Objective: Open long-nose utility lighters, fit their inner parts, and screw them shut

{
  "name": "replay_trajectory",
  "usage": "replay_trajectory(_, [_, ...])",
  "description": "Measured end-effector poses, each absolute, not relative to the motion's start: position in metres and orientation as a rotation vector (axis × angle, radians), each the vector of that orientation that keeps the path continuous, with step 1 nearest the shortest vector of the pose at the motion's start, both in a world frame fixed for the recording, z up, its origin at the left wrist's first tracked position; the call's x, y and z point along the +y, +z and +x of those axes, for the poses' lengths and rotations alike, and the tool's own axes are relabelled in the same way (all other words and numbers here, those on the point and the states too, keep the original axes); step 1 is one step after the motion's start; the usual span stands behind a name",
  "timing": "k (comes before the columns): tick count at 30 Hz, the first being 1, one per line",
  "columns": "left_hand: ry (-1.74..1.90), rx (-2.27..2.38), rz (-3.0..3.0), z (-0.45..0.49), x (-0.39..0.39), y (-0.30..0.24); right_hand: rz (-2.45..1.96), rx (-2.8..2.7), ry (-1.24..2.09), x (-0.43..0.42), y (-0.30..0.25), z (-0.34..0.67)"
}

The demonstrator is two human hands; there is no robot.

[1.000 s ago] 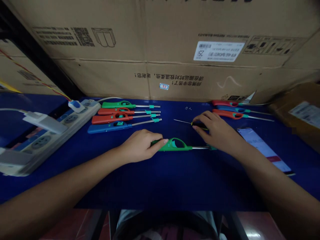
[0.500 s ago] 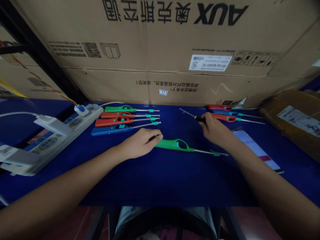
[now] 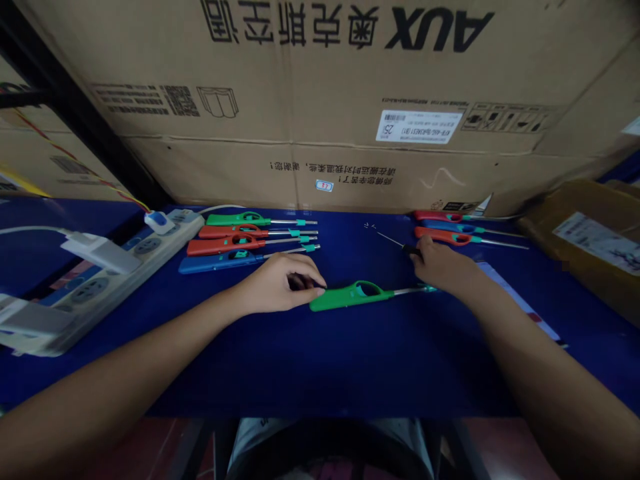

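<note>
A green long-nosed lighter lies on the blue table in front of me. My left hand rests with curled fingers at the end of its handle, fingertips touching it. My right hand is closed on a thin screwdriver with a black handle, its shaft pointing up and left. That hand sits over the lighter's metal tip.
Several green, red and blue lighters lie in a row at the left, three more at the back right. A white power strip lies at far left. A phone lies under my right forearm. Cardboard boxes wall the back.
My right hand drew the screwdriver back toward me and down to the lighter's tip. The green lighter swung so its tip points up-right. My left hand stayed at the handle.
</note>
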State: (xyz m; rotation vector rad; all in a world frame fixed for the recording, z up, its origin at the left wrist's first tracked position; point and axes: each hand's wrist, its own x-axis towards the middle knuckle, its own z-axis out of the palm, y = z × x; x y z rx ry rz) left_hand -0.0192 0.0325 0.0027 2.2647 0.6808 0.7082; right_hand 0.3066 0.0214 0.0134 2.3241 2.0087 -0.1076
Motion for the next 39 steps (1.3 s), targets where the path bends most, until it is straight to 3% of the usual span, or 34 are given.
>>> replay_trajectory(19, [0.562, 0.600, 2.461, -0.010, 0.009, 0.004, 2.321, 2.078, -0.081, 0.023, 0.016, 0.305])
replay_trajectory(25, [0.574, 0.441, 2.774, -0.010, 0.007, 0.003, 2.414, 2.128, 0.014, 0.022, 0.015, 0.304])
replay_trajectory(33, [0.493, 0.383, 2.691, -0.018, 0.014, 0.009, 2.626, 2.172, 0.204, 0.020, 0.023, 0.301])
replay_trajectory(37, [0.499, 0.453, 2.577, -0.016, 0.015, 0.001, 2.846, 2.477, 0.244, 0.014, 0.032, 0.298])
replay_trajectory(39, [0.526, 0.496, 2.550, -0.013, 0.014, -0.002, 2.901, 2.768, 0.114, 0.010, 0.039, 0.296])
